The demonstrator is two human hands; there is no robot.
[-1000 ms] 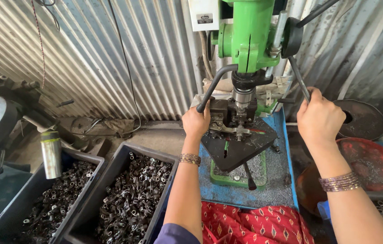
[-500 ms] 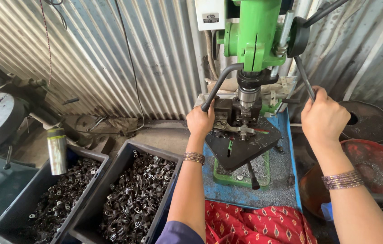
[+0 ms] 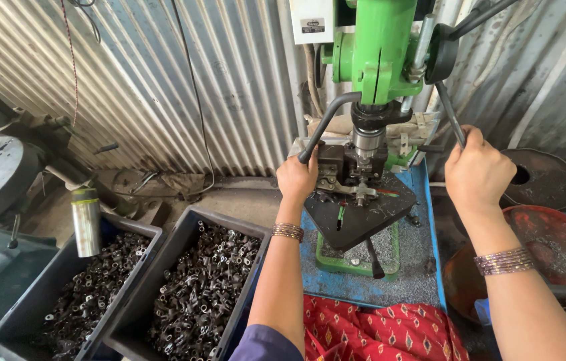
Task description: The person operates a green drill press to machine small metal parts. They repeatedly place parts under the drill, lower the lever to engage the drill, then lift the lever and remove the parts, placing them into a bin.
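Hands (image 3: 477, 170) at green drill press (image 3: 380, 47)

Bare forearms, both. Wore stacked thin metal bangles on the left wrist (image 3: 288, 231) and the right wrist (image 3: 504, 261), a purple sleeve (image 3: 266, 344) and red patterned cloth (image 3: 376, 331) below.

The green drill press (image 3: 380, 47) stands upright at the blue table's (image 3: 423, 267) far edge; its dark feed lever (image 3: 450, 113) slants down, and a small metal part (image 3: 360, 194) sits clamped under the spindle.
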